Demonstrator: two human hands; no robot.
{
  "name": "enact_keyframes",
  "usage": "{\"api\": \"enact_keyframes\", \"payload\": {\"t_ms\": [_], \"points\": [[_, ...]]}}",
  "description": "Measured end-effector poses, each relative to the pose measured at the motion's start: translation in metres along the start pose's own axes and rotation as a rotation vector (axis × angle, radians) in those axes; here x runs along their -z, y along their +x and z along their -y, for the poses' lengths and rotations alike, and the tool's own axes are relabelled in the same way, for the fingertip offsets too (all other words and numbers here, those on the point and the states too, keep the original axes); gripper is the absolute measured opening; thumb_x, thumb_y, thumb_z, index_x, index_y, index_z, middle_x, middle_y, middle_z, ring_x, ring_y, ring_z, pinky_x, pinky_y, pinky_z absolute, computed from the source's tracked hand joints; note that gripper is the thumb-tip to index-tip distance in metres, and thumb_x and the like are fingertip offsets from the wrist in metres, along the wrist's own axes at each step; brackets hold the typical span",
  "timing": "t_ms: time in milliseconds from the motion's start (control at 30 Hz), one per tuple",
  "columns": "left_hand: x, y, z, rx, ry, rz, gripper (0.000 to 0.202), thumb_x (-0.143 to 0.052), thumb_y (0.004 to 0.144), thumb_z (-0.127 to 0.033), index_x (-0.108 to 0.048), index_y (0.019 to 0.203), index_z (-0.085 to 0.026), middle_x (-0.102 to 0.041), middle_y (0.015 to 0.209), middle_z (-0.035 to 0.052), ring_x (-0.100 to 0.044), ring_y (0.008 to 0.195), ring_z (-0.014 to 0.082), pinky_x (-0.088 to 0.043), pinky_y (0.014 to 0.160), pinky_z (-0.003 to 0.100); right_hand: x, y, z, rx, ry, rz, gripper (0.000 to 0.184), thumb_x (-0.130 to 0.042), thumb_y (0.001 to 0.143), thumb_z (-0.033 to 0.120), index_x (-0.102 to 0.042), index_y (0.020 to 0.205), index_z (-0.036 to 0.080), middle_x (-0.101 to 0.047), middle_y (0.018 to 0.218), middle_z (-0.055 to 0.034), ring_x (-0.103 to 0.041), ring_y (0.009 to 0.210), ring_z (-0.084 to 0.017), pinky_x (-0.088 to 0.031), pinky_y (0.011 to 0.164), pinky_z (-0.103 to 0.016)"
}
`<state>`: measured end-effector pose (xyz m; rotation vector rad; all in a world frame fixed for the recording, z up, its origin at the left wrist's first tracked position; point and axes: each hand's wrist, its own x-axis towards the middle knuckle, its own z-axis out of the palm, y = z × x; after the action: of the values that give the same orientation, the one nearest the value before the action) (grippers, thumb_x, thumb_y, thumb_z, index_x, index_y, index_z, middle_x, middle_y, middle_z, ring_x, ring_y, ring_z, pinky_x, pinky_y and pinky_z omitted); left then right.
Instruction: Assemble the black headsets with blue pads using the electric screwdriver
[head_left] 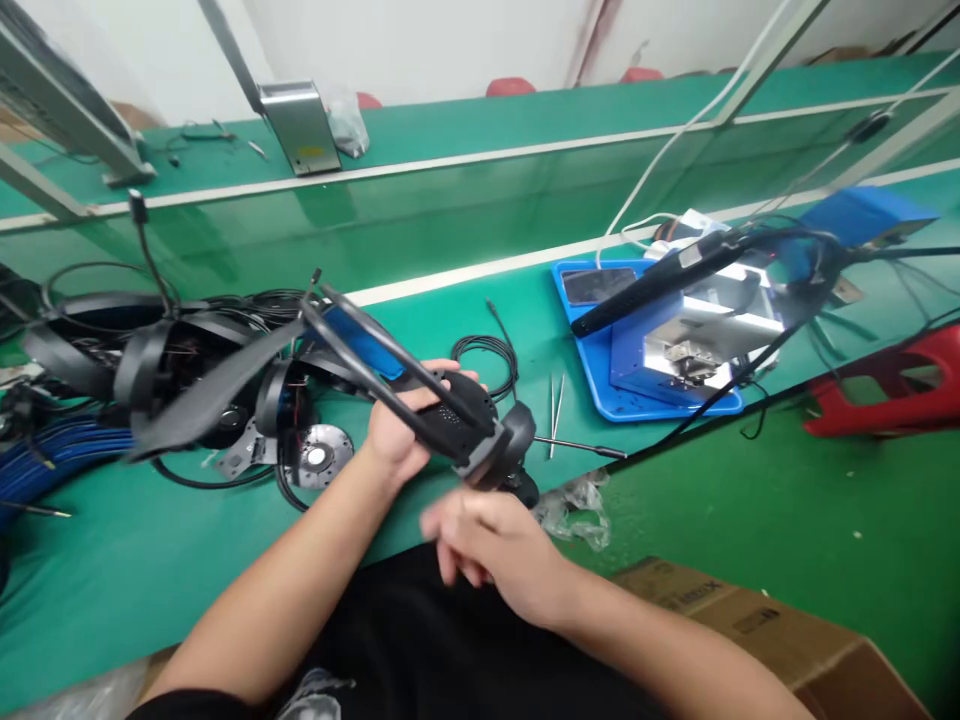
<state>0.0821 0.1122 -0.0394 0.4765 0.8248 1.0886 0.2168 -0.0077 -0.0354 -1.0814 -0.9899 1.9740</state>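
Note:
My left hand [409, 425] is closed around a black headset [465, 425], gripping it near the round earpiece, with the headband and a thin boom sticking up and to the left. Just below the earpiece my right hand [491, 550] hovers over my lap; it is blurred by motion, its fingers curled loosely, and I cannot make out anything in it. Both hands are above the near edge of the green bench [135, 560].
A heap of black headset parts and cables [172, 370] lies at the left beside blue wires [52, 450]. A blue tray with a metal fixture [660, 350] stands at the right. There is a coiled cable [487, 355], tweezers [555, 410], a red stool [892, 385] and a cardboard box [780, 630].

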Motion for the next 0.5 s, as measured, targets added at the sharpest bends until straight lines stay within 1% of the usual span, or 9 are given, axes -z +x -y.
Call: {"api": "enact_keyframes", "payload": {"t_ms": [33, 67, 100, 167, 200, 233, 300, 367, 500], "points": [[0.001, 0.004, -0.001, 0.031, -0.006, 0.011, 0.035, -0.087, 0.063, -0.017, -0.075, 0.095, -0.014, -0.082, 0.096, 0.0115, -0.079, 0.093, 0.0304, -0.062, 0.091, 0.045, 0.015, -0.014, 0.007, 0.015, -0.1, 0.123, 0.03, -0.068, 0.093, 0.046, -0.076, 0.088, 0.017, -0.068, 0.063, -0.0015, -0.054, 0.049, -0.009, -0.039, 0.048, -0.022], [0.001, 0.008, -0.001, 0.068, 0.002, 0.024, 0.036, -0.087, 0.061, -0.015, -0.075, 0.095, -0.013, -0.082, 0.095, 0.0112, -0.079, 0.091, 0.0291, -0.062, 0.09, 0.043, 0.03, -0.025, 0.015, 0.112, -0.154, 0.086, 0.026, -0.065, 0.096, 0.042, -0.077, 0.094, 0.019, -0.069, 0.063, -0.0007, -0.057, 0.05, -0.01, -0.042, 0.049, -0.022], [0.0, 0.011, -0.001, 0.108, 0.019, 0.037, 0.036, -0.087, 0.06, -0.014, -0.076, 0.094, -0.012, -0.082, 0.094, 0.0109, -0.078, 0.089, 0.0276, -0.062, 0.088, 0.041, 0.046, -0.032, 0.023, 0.235, -0.228, -0.07, 0.024, -0.062, 0.099, 0.038, -0.077, 0.097, 0.02, -0.07, 0.066, -0.0004, -0.061, 0.055, -0.01, -0.046, 0.054, -0.022], [-0.005, 0.016, 0.004, 0.182, 0.069, 0.071, 0.037, -0.087, 0.057, -0.013, -0.078, 0.093, -0.011, -0.081, 0.092, 0.0101, -0.077, 0.082, 0.0245, -0.062, 0.081, 0.036, 0.073, -0.031, 0.038, 0.425, -0.369, -0.524, 0.018, -0.065, 0.097, 0.036, -0.076, 0.095, 0.022, -0.072, 0.074, -0.0001, -0.065, 0.067, -0.01, -0.051, 0.065, -0.023], [-0.008, 0.018, 0.007, 0.206, 0.094, 0.092, 0.037, -0.087, 0.057, -0.013, -0.078, 0.092, -0.011, -0.081, 0.091, 0.0097, -0.077, 0.08, 0.0234, -0.062, 0.078, 0.034, 0.085, -0.024, 0.043, 0.4, -0.401, -0.612, 0.019, -0.071, 0.093, 0.039, -0.074, 0.099, 0.022, -0.073, 0.079, -0.0006, -0.065, 0.071, -0.011, -0.051, 0.067, -0.024], [-0.011, 0.019, 0.012, 0.22, 0.113, 0.112, 0.037, -0.088, 0.056, -0.014, -0.078, 0.092, -0.011, -0.081, 0.091, 0.0093, -0.076, 0.079, 0.0229, -0.062, 0.076, 0.033, 0.093, -0.015, 0.045, 0.31, -0.392, -0.596, 0.028, -0.075, 0.089, 0.044, -0.073, 0.104, 0.021, -0.073, 0.081, -0.0005, -0.065, 0.072, -0.012, -0.051, 0.066, -0.025], [-0.017, 0.02, 0.022, 0.22, 0.145, 0.132, 0.037, -0.088, 0.056, -0.014, -0.077, 0.091, -0.013, -0.081, 0.09, 0.0083, -0.076, 0.078, 0.0232, -0.062, 0.074, 0.034, 0.103, 0.005, 0.041, 0.083, -0.313, -0.392, 0.043, -0.079, 0.083, 0.053, -0.069, 0.108, 0.019, -0.066, 0.07, 0.0029, -0.059, 0.061, -0.012, -0.046, 0.056, -0.024], [-0.021, 0.022, 0.032, 0.199, 0.178, 0.116, 0.035, -0.089, 0.057, -0.015, -0.075, 0.089, -0.014, -0.08, 0.09, 0.0078, -0.076, 0.079, 0.024, -0.062, 0.074, 0.035, 0.102, 0.018, 0.026, -0.055, -0.192, -0.251, 0.048, -0.077, 0.082, 0.06, -0.065, 0.104, 0.02, -0.056, 0.06, 0.007, -0.05, 0.05, -0.011, -0.039, 0.048, -0.024], [-0.02, 0.027, 0.049, 0.224, 0.2, 0.073, 0.033, -0.092, 0.063, -0.025, -0.072, 0.088, -0.014, -0.078, 0.09, 0.0085, -0.075, 0.079, 0.0236, -0.061, 0.075, 0.035, 0.094, 0.018, -0.006, -0.041, -0.053, -0.349, 0.049, -0.073, 0.082, 0.067, -0.059, 0.098, 0.023, -0.057, 0.059, 0.0059, -0.05, 0.05, -0.012, -0.041, 0.048, -0.026]]}}
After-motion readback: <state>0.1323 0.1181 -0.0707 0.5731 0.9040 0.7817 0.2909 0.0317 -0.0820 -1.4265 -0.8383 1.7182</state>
